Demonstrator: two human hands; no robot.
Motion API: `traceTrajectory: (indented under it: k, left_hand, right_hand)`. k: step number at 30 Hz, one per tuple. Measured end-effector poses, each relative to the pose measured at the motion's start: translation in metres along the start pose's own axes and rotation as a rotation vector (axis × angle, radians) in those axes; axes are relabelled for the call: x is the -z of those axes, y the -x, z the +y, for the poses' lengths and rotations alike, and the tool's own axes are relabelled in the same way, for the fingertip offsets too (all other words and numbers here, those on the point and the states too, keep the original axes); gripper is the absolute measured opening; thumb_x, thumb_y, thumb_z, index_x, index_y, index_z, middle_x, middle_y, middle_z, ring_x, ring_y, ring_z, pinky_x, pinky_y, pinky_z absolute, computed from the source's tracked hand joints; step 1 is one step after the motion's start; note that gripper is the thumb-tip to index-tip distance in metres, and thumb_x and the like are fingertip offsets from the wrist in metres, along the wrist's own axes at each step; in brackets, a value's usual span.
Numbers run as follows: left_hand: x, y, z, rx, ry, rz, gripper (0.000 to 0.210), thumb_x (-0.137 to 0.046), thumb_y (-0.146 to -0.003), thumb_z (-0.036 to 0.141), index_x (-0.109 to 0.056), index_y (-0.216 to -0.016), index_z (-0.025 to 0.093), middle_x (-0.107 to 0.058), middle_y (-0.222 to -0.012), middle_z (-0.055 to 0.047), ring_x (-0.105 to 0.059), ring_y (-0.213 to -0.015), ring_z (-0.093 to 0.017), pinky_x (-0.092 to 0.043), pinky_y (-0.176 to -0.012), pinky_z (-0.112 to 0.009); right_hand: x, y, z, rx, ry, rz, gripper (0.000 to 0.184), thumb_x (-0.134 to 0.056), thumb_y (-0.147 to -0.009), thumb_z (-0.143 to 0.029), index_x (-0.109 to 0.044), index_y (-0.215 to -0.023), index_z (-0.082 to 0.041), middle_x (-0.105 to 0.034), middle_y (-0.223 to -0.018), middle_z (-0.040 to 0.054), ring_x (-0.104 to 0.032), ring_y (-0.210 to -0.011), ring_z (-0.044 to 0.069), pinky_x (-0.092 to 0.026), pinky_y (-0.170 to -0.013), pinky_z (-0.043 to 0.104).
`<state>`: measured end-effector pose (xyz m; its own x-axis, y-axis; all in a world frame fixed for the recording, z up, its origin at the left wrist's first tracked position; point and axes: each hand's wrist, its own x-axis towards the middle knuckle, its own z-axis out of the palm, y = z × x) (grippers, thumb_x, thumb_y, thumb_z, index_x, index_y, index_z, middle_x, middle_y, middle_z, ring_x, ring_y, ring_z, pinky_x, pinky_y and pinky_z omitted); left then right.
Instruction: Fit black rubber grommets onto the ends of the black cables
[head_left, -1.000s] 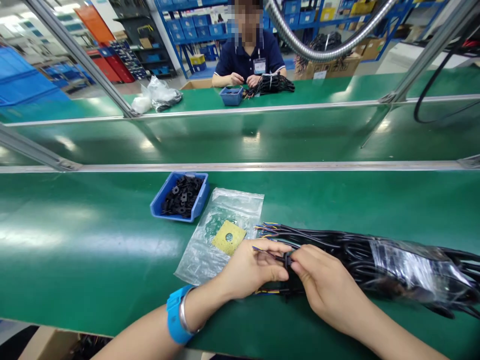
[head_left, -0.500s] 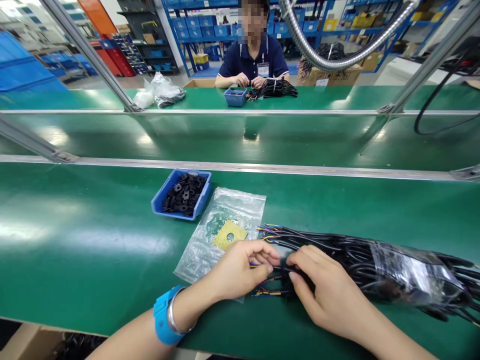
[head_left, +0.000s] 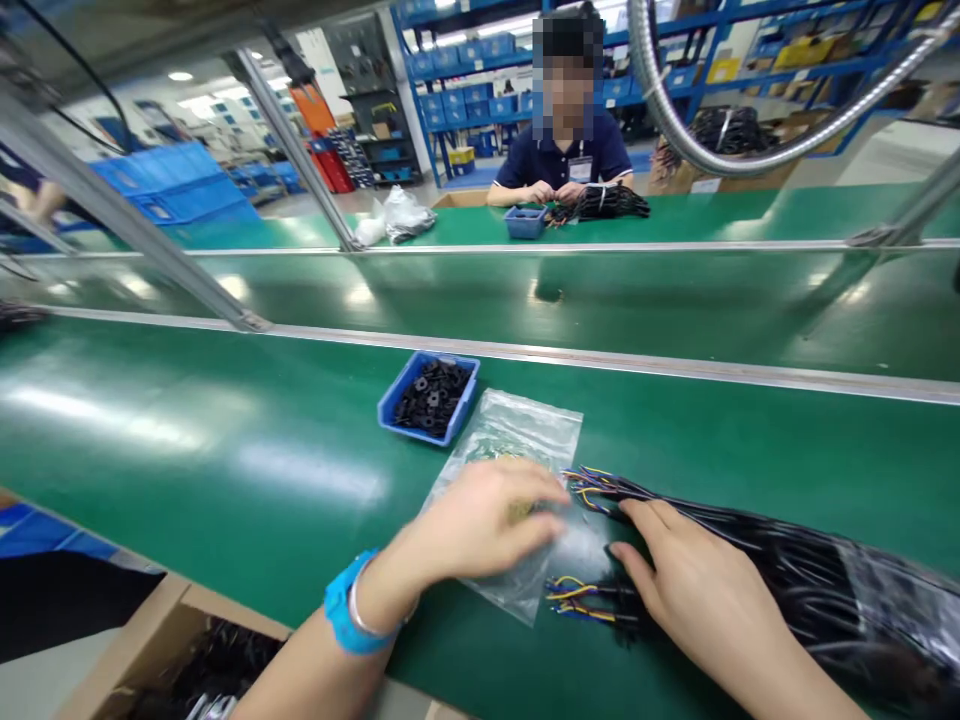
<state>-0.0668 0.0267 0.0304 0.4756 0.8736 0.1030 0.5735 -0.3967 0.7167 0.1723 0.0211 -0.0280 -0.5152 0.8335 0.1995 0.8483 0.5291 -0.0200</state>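
My left hand (head_left: 480, 520), with a blue wristband, is blurred and lies flat over a clear plastic bag (head_left: 517, 430) on the green belt; a bit of a yellow pad shows under its fingers. My right hand (head_left: 697, 590) rests palm down on a bundle of black cables (head_left: 795, 560) wrapped in clear film. A cable's coloured wire ends (head_left: 577, 592) stick out from under that hand, left of it. A small blue bin (head_left: 390, 405) of black rubber parts stands just beyond the bag.
A metal rail (head_left: 600, 360) borders the belt's far side. Across the line a person (head_left: 562, 160) works at another blue bin (head_left: 525, 222) and cable bundle (head_left: 604, 203). A cardboard box (head_left: 172, 640) with black parts sits below at near left. A flexible metal hose (head_left: 720, 160) hangs overhead.
The view has swung left and up. My left hand let go of the cable end and moved onto the plastic bag. My right hand stays on the cables.
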Motion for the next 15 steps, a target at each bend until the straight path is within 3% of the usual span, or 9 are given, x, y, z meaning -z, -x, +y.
traceTrajectory:
  k: [3,5,7,10,15]
  left_hand:
    - [0.044,0.006,-0.026,0.232,-0.236,0.404,0.022,-0.056,-0.086,0.029,-0.071,-0.099,0.021,-0.072,-0.1,-0.004,-0.065,-0.091,-0.018,-0.05,-0.082,-0.029]
    - [0.064,0.009,-0.048,0.473,-0.462,0.529,0.024,-0.053,-0.086,0.026,-0.071,-0.101,0.02,-0.072,-0.1,-0.005,-0.066,-0.087,-0.02,-0.05,-0.08,-0.032]
    - [0.074,0.009,-0.069,0.603,-0.59,0.5,0.024,-0.056,-0.082,0.023,-0.072,-0.1,0.019,-0.072,-0.099,-0.007,-0.065,-0.089,-0.024,-0.05,-0.081,-0.035]
    - [0.073,0.004,-0.088,0.63,-0.612,0.443,0.023,-0.063,-0.076,0.024,-0.073,-0.095,0.017,-0.071,-0.096,-0.009,-0.065,-0.09,-0.026,-0.05,-0.082,-0.035]
    - [0.064,-0.001,-0.088,0.679,-0.656,0.444,0.025,-0.063,-0.074,0.026,-0.074,-0.097,0.021,-0.07,-0.096,-0.007,-0.064,-0.091,-0.024,-0.05,-0.082,-0.032]
  right_hand:
    - [-0.003,-0.002,0.003,-0.039,-0.029,-0.084,0.026,-0.049,-0.084,-0.03,-0.059,-0.105,-0.018,-0.067,-0.099,0.008,-0.066,-0.063,0.022,-0.049,-0.045,0.032]
    - [-0.005,-0.002,0.004,-0.057,-0.049,-0.129,0.03,-0.049,-0.083,-0.029,-0.059,-0.108,-0.017,-0.067,-0.103,0.0088,-0.067,-0.065,0.024,-0.051,-0.046,0.034]
    - [-0.006,-0.002,0.005,-0.06,-0.064,-0.152,0.032,-0.049,-0.081,-0.027,-0.059,-0.11,-0.017,-0.065,-0.106,0.0093,-0.068,-0.07,0.025,-0.052,-0.05,0.035]
    - [-0.008,-0.001,0.008,-0.049,-0.085,-0.154,0.033,-0.049,-0.08,-0.028,-0.06,-0.109,-0.017,-0.063,-0.105,0.0094,-0.068,-0.07,0.025,-0.053,-0.053,0.034]
    - [-0.025,0.007,0.017,0.012,-0.168,-0.029,0.032,-0.043,-0.083,-0.035,-0.063,-0.099,-0.017,-0.062,-0.093,0.0088,-0.065,-0.061,0.021,-0.048,-0.047,0.03]
